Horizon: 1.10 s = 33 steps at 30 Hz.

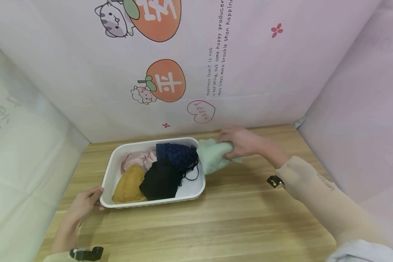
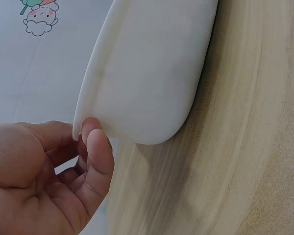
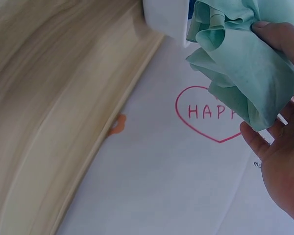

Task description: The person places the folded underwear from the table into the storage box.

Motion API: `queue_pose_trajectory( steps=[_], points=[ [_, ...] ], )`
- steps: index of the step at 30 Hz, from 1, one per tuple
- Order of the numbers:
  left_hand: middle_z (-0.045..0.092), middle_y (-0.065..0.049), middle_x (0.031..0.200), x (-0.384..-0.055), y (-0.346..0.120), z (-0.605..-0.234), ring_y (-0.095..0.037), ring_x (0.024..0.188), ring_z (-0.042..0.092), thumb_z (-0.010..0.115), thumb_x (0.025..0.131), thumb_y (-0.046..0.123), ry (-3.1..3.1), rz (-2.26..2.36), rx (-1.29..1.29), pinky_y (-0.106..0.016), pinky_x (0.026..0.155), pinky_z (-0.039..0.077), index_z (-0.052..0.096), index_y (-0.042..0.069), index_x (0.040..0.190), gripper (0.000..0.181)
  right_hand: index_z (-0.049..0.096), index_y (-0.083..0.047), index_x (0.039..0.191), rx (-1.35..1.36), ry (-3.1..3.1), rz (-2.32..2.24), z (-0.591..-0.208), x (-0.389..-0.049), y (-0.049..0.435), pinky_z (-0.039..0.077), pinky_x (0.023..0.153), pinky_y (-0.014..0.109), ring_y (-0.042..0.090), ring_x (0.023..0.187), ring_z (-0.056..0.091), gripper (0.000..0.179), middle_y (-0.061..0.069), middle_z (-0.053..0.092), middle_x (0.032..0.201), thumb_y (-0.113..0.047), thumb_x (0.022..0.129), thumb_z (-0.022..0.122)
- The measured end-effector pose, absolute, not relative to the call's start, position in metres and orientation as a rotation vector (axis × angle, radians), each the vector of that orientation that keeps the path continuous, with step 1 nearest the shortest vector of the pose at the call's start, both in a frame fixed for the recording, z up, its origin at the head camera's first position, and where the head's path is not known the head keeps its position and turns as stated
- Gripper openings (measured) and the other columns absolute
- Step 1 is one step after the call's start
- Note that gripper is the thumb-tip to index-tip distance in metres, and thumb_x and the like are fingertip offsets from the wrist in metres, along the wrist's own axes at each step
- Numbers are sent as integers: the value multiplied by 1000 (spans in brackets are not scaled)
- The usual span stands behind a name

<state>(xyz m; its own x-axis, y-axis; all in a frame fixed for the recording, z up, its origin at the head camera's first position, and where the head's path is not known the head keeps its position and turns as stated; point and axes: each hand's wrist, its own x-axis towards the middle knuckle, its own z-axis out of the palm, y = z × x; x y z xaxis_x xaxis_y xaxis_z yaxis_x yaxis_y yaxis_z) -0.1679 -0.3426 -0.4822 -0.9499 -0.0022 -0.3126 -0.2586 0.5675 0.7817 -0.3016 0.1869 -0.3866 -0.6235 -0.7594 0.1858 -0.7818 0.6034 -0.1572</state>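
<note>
A white plastic tub point(image 1: 108, 182) with rounded corners sits on the table. My left hand point(image 1: 85, 203) grips its front left corner; in the left wrist view the thumb and fingers point(image 2: 101, 156) pinch the rim. My right hand point(image 1: 240, 142) holds a bunched mint-green cloth point(image 1: 213, 156) at the tub's right end, overlapping the rim in the head view. In the right wrist view the thumb presses on the folded green cloth point(image 3: 245, 63) and the fingers lie behind it. Inside the tub are a pink cloth point(image 1: 138, 159), a mustard-yellow one point(image 1: 130, 185), a black one point(image 1: 162, 181) and a navy patterned one point(image 1: 175, 153).
Thin black cords point(image 1: 193, 171) trail from the dark cloths inside the tub. The wooden table point(image 1: 216, 225) extends to the front and right. A white printed sheet point(image 1: 249, 72) stands behind it, with pale sheets on both sides.
</note>
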Motion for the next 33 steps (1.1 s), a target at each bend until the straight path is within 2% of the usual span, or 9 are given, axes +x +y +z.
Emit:
queue_pose_trajectory(
  steps=[15,23,33],
  points=[
    [61,-15,96,-167,-345,-488,-8,75,61,36,101,40,2516,1346,-236,-23,69,58,31,-9,141,63,69,-21,102,1454,-2666,339,-386,-307,147,45,89,31,10,93,53,40,-7,63,102,-36,66,79],
    [61,-14,96,-167,-345,-486,-10,75,61,35,101,42,2530,1322,-221,-23,69,57,32,-8,141,65,67,-23,102,1525,-2645,293,-386,-308,126,47,86,29,11,95,51,38,-7,61,104,-36,68,79],
    [62,-14,94,-168,-344,-485,-9,74,61,36,100,42,2521,1336,-239,-23,68,57,33,-9,141,65,66,-23,108,1611,-2655,248,-389,-305,101,47,90,29,12,102,49,41,-7,60,109,-37,70,78]
  ],
)
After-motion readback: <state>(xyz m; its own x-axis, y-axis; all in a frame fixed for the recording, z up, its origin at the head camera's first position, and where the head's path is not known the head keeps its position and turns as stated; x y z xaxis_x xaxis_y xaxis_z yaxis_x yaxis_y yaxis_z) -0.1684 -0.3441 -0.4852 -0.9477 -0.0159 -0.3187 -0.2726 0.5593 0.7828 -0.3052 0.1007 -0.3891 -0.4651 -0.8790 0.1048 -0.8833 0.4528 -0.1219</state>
